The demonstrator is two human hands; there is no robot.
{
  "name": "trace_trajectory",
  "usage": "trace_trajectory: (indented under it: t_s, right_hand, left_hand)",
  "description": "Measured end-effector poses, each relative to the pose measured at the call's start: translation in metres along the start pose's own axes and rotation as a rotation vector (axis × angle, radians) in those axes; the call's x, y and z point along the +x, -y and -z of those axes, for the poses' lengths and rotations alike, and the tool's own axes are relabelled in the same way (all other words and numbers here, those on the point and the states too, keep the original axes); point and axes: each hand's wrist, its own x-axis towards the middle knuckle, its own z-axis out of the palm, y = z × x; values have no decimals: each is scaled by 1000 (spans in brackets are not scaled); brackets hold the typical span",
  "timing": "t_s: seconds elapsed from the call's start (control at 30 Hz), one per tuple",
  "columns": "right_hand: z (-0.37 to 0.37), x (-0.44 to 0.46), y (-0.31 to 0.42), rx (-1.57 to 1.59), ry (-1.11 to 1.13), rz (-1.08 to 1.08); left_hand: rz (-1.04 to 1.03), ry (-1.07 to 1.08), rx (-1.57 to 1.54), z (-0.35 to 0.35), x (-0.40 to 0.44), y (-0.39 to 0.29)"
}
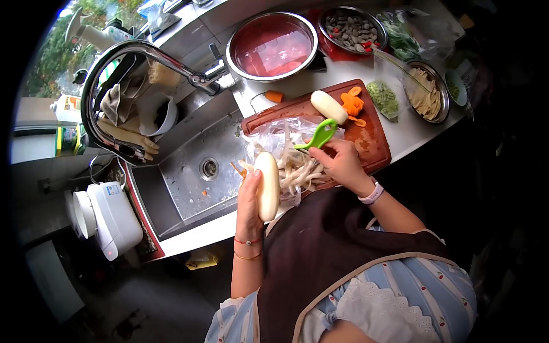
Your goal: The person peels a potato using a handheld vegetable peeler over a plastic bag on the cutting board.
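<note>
My left hand (249, 197) grips a long, pale, peeled root vegetable (267, 186), smooth and held nearly upright near the sink's edge. My right hand (340, 163) is closed around a green peeler (321, 136), a short way to the right of the root and apart from it. Beneath and between both hands, a heap of pale peelings (300, 171) lies on a clear plastic bag (280, 128), which partly covers a reddish-brown cutting board (372, 140). A second pale root (329, 107) rests on the board beside orange carrot pieces (352, 102).
Left of the board is a steel sink (183, 177) with a curved faucet (189, 74). Behind stand a steel basin (271, 46) of water and a bowl of dark pieces (351, 31). Farther right are a bag of green pieces (382, 97) and a bowl of pale strips (426, 94).
</note>
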Motion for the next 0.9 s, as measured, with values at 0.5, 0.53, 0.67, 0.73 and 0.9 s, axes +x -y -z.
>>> trace_trajectory:
  t_s: [0.5,0.53,0.67,0.73,0.9]
  right_hand:
    - [-7,37,2,116,70,25]
    - [-12,42,16,108,80,28]
    - [-32,65,77,230,217,117]
    - [-49,75,94,235,261,149]
    - [-97,103,97,286,381,278]
  left_hand:
    - [53,-65,133,44,-19,12]
    - [31,-58,104,49,-21,3]
    - [-163,-154,16,74,-37,-45]
    - [-201,-179,-1,93,-46,-66]
    - [-220,-389,85,153,-49,-87]
